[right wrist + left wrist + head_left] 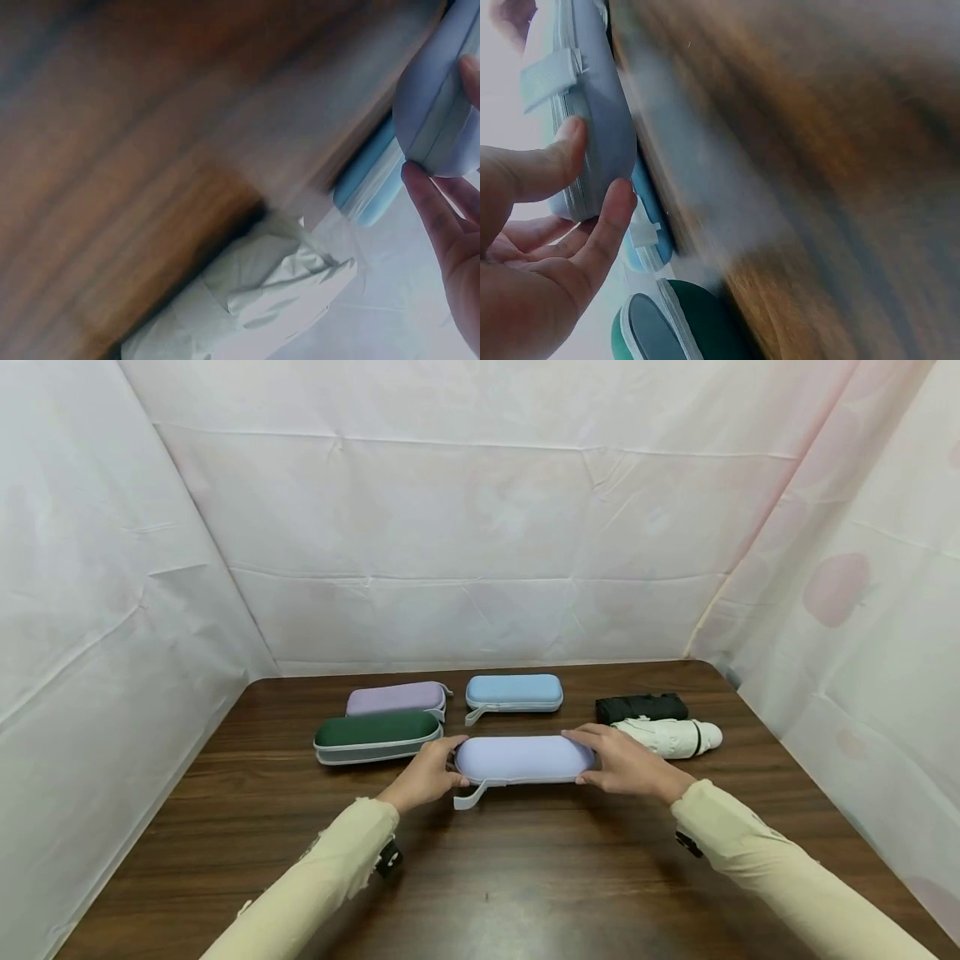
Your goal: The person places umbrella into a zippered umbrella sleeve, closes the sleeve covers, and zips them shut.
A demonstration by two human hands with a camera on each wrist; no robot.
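Note:
A pale lavender zippered case (523,758) with a grey strap loop (471,797) is held level between both hands over the middle of the table. My left hand (431,770) grips its left end. In the left wrist view the thumb (571,154) presses the zipper side and the other fingers spread around the end. At the opposite end, my right hand (621,762) grips the case between thumb and fingers; the right wrist view shows a fingertip (415,176) at the case's corner.
Just left lies a dark green case (378,732), with a purple case (397,697) behind it. A light blue case (514,690) sits farther back. Beside the right hand lie a folded white umbrella (672,739) and a black folded umbrella (641,706). White sheeting (472,527) encloses the wooden table (510,877).

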